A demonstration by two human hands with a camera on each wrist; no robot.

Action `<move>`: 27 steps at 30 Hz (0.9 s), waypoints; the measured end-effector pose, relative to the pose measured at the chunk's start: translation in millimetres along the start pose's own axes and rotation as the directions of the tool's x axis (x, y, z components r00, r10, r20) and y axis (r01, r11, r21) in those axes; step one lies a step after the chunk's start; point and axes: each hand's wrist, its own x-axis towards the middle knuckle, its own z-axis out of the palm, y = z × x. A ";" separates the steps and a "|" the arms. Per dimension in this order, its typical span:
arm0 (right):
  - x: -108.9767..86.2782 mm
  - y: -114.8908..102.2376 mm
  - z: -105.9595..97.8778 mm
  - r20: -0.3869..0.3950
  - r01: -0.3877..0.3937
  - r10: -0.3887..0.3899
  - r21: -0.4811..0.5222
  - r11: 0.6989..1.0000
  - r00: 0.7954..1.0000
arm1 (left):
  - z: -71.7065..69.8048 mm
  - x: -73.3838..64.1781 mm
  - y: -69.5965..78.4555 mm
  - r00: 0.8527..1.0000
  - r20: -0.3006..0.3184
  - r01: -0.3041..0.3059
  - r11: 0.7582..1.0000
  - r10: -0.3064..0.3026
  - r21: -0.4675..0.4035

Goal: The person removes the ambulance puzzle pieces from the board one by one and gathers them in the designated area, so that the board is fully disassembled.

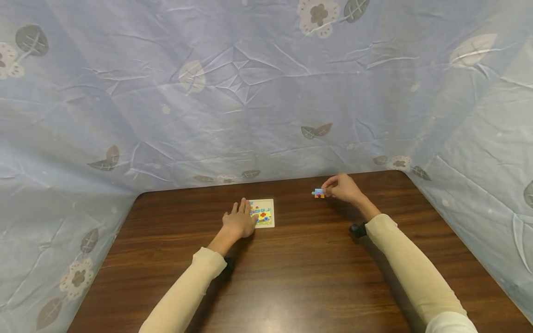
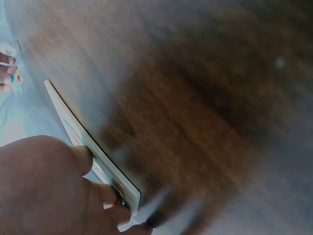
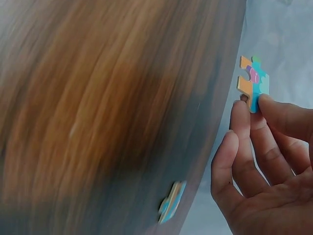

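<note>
A small puzzle board (image 1: 266,213) with a pale frame and a picture of a vehicle with a red cross lies on the table. Fairly straight fingers of my left hand (image 1: 239,224) rest on its left side, covering part of the picture. To the board's right, my right hand (image 1: 343,188) pinches a colourful puzzle piece (image 3: 253,83) between thumb and fingertips, raised off the tabletop. That piece is light blue, orange and purple. In the right wrist view, a second puzzle piece (image 3: 172,202) lies on the table near its far edge; the head view does not show it.
The dark wood-grain table (image 1: 300,268) has rounded far corners. Floral blue-grey cloth (image 1: 250,115) hangs behind it and along both sides, close to the far edge. A black band (image 1: 358,230) sits at my right wrist.
</note>
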 end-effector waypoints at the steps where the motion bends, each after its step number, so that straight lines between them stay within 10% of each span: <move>1: -0.3 2.2 -1.7 0.002 -0.007 0.007 -0.010 1.000 1.000 | 0.0 -0.5 0.0 1.000 0.000 0.001 1.000 -0.001 0.000; 27: -3.5 16.3 -13.7 -0.004 -0.052 0.052 -0.173 0.984 0.999 | 0.2 -0.6 1.1 1.000 -0.013 0.015 0.999 -0.014 0.032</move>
